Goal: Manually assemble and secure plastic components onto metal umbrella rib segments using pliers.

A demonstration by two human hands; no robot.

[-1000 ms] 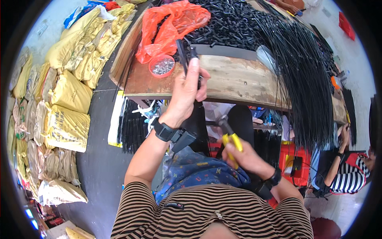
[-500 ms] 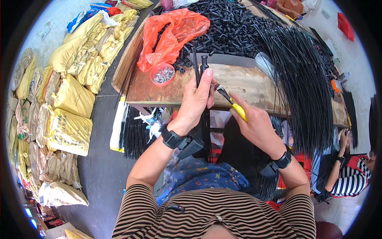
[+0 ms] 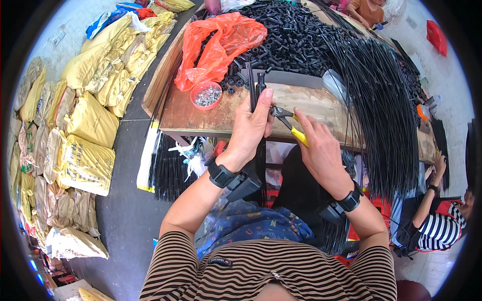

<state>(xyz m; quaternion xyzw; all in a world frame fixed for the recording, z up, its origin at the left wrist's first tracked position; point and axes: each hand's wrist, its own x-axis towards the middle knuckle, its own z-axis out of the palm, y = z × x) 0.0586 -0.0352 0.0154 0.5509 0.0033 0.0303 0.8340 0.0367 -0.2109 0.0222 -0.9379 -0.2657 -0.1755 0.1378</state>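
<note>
Held upright in my left hand are thin black rods and a short black tube-like piece, the thumb pressed along them. Their lower lengths hang below the hand in front of my lap. My right hand grips yellow-handled pliers, whose handles are spread. The pliers' head is at my left fingertips; whether the jaws hold anything is too small to tell. Just beyond my left hand, a round red dish of small shiny metal pieces sits on the wooden table.
Short black tubular parts lie heaped at the table's back, beside a red plastic bag. Long black rods drape over the right edge. Yellow sacks are stacked at left. Co-workers sit at far right and beyond the table.
The pliers' handles have spread apart, and my right fingers have opened out along them. Both hands keep nearly the same place.
</note>
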